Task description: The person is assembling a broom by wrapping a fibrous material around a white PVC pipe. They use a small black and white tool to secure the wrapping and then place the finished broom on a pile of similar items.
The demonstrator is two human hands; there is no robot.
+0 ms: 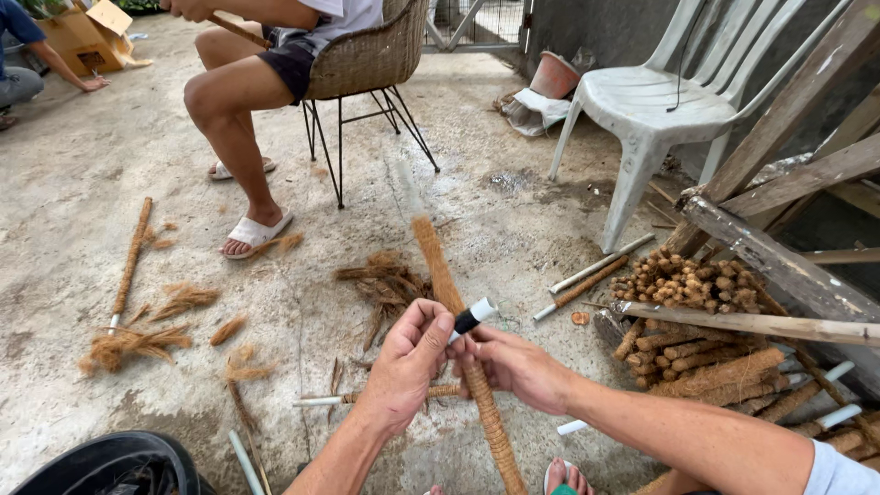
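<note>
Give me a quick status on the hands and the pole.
Left hand and right hand both closed on the fibre-wrapped pole. Black-and-white marker between them. Loose fibre beyond.

Bare forearms, pale-blue short sleeve point(839, 472)

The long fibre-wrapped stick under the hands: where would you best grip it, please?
Probably the long brown fibre-wrapped stick is best gripped at its bare far stretch, from above: it lies flat on the concrete floor, while the left hand and right hand cover its middle.
</note>
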